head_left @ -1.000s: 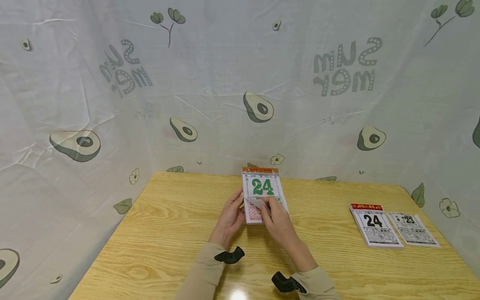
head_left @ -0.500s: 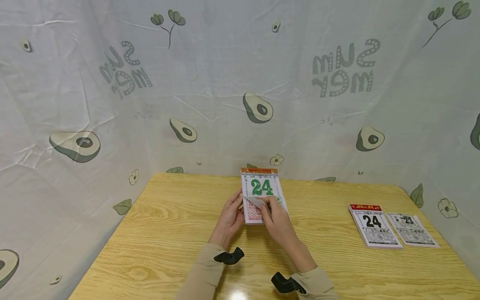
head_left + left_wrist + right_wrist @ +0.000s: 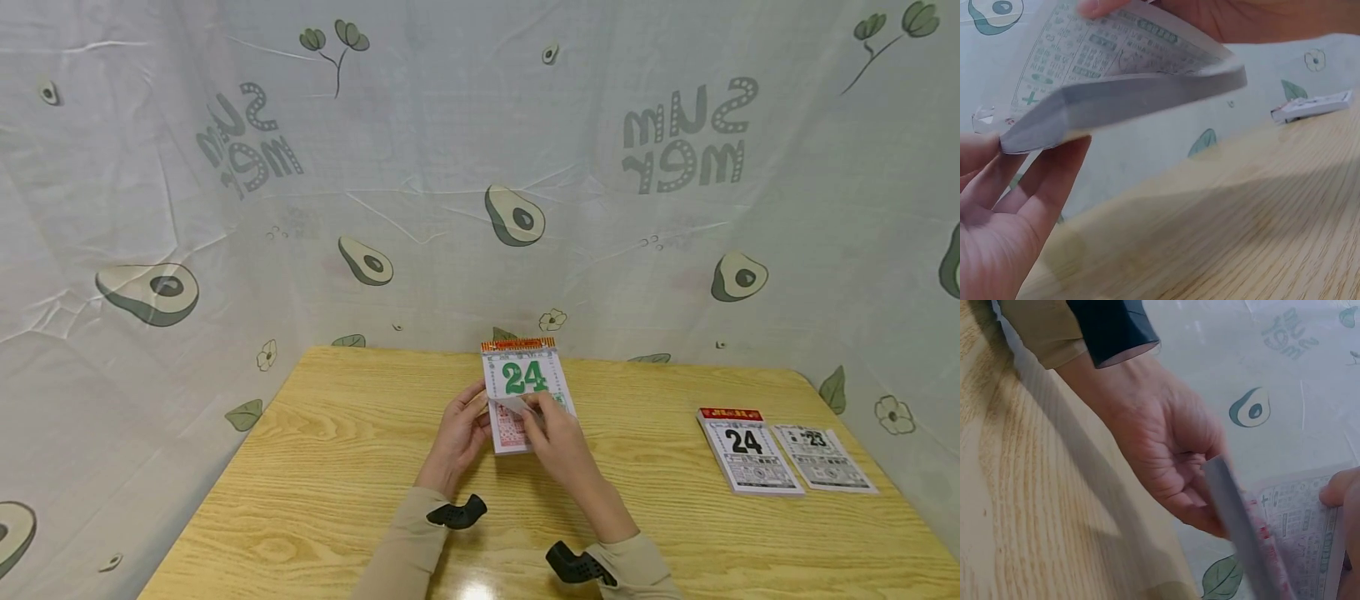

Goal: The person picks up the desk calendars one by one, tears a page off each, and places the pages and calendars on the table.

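Observation:
A thick tear-off calendar pad (image 3: 523, 363) with a red and gold header and a green 24 is held above the table, tilted toward me. My left hand (image 3: 457, 431) grips its left edge, thumb in front and fingers behind, as the left wrist view shows. My right hand (image 3: 562, 442) pinches the lower part of the top sheet (image 3: 1094, 53) between thumb and fingers. That sheet's lower part is folded up off the pad, and a red-printed page (image 3: 510, 430) shows beneath. In the right wrist view, the right thumb (image 3: 1337, 487) lies on the lifted sheet.
On the wooden table (image 3: 337, 467), to the right, lies a second calendar pad (image 3: 750, 454) with a red header and a black 24. Beside it lies a loose sheet (image 3: 825, 458) marked 23. A printed curtain (image 3: 450, 167) hangs behind the table.
The calendar pad's lower edge has dropped slightly toward me. Both hands keep their hold, and the top sheet is lifted about as much as before.

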Demonstrator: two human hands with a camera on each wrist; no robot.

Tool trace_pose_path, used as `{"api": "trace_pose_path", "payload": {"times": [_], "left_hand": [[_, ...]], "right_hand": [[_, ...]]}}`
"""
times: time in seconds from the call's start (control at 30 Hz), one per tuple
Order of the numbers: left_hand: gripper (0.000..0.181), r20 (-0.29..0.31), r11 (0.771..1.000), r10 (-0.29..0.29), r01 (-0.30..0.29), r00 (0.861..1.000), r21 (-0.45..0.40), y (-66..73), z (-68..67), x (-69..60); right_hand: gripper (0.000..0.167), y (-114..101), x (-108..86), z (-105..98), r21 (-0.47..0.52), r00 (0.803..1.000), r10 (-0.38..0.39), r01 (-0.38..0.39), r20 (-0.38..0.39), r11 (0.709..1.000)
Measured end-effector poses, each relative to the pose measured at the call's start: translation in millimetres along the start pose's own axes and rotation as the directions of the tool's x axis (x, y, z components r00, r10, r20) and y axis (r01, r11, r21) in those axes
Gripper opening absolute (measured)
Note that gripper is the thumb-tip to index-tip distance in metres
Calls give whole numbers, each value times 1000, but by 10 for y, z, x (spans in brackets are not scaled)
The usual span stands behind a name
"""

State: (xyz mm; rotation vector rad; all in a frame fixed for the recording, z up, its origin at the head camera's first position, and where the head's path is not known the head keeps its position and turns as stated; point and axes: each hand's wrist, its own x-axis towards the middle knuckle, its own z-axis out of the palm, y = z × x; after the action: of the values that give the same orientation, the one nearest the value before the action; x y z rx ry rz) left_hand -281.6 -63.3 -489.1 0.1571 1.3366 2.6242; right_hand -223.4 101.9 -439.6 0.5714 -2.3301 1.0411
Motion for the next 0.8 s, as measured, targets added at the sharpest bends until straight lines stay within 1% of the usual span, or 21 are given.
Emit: {"api": "trace_pose_path", "payload": {"times": [0.07,0.3,0.47,0.63,0.8], "left_hand": [[36,7,1000,1,-1,1000,3,-1,-7,0],[34,40,999,10,-12,999,53,-4,-33,-7],[34,34,997,-8,5,999,75,2,-28,-6],[36,25,995,-26,23,999,101,-1,-25,-4],[38,32,993,-31,27,999,116,-10,-33,-4]], "right_hand": [[9,-3,8,-19,10,1000,-9,9,-7,1000],[12,8,27,-91,9,997,-57,57,-57,998],[13,18,44,-145,9,994,-65,66,-91,998],[13,17,73,-204,-25,987,-87,84,-138,996],[13,22,95,-249,-32,980,-89,85,-176,996]]}}
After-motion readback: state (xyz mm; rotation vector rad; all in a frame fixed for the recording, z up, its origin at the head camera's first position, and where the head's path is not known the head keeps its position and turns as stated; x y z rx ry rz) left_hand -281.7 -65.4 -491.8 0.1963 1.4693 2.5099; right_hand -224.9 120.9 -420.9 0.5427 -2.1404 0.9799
